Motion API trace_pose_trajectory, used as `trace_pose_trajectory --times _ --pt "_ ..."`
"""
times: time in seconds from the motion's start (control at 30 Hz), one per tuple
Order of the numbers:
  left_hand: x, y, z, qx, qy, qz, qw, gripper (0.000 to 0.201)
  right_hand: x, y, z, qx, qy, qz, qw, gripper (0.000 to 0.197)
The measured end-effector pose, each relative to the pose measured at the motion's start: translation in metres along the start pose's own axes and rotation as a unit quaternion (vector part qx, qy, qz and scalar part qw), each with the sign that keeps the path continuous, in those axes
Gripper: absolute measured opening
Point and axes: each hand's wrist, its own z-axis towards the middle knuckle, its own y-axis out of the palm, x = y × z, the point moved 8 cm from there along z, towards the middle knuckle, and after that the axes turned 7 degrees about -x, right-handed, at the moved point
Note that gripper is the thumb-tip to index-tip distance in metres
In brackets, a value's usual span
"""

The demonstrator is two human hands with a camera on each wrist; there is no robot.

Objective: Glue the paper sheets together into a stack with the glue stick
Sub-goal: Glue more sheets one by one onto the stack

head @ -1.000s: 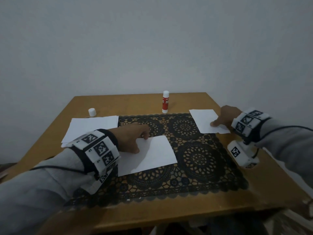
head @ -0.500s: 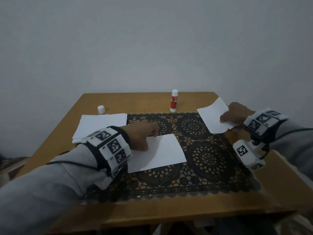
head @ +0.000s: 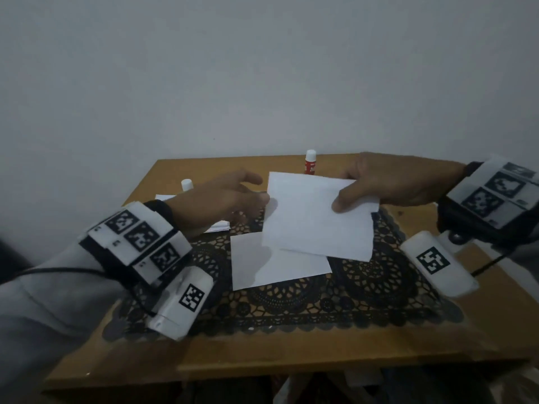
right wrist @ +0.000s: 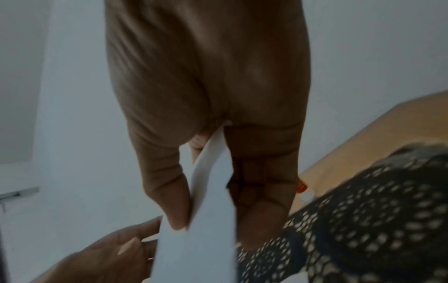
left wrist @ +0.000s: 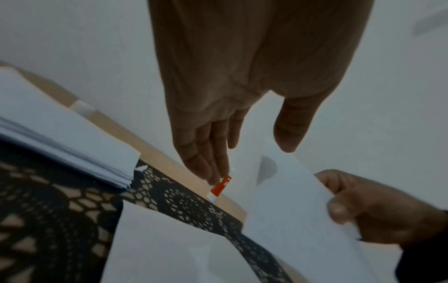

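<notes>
My right hand (head: pixel 347 193) pinches a white sheet (head: pixel 315 220) by its right edge and holds it in the air above the mat, thumb on top. The right wrist view shows that sheet (right wrist: pixel 211 229) clamped between thumb and fingers. My left hand (head: pixel 259 189) is at the sheet's left edge with straight fingers and the thumb spread, gripping nothing. A second sheet (head: pixel 271 266) lies flat on the black lace mat (head: pixel 364 290), partly under the held one. The red and white glue stick (head: pixel 310 162) stands uncapped at the table's far edge.
A stack of white sheets (left wrist: pixel 60 134) lies at the left, mostly hidden behind my left wrist in the head view. The glue stick's white cap (head: pixel 186 185) stands behind it. The wooden table (head: pixel 291 351) ends at a bare wall.
My right hand has lifted the sheet from the right of the mat and carried it left over the middle. My left hand has come off the lying sheet and risen to the held one.
</notes>
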Motion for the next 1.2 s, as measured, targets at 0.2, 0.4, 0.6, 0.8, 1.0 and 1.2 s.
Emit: trace_pose_trajectory --times 0.2,0.4,0.6,0.8,1.0,1.2 --pt "-0.008 -0.011 -0.018 0.054 -0.007 -0.068 0.996 0.022 0.007 0.02 0.028 -0.033 -0.026 0.198 0.979 0.045" --pt "-0.044 -0.023 -0.02 0.115 -0.057 -0.056 0.99 0.028 0.04 0.028 0.041 -0.036 0.019 0.214 0.976 0.039" --pt "-0.051 -0.007 -0.017 0.063 -0.122 0.188 0.973 0.039 0.055 0.034 0.052 -0.028 0.05 0.14 0.989 0.022" --pt "-0.053 -0.008 -0.012 0.044 -0.158 0.255 0.953 0.044 0.057 0.035 0.064 0.015 0.026 0.047 0.998 0.026" --pt "-0.062 -0.004 -0.012 0.027 -0.177 0.261 0.949 0.039 0.056 0.038 0.068 0.017 0.004 -0.01 1.0 0.028" --pt "-0.063 -0.003 -0.011 0.015 -0.177 0.271 0.946 0.037 0.054 0.039 0.069 0.01 -0.019 -0.048 0.999 0.028"
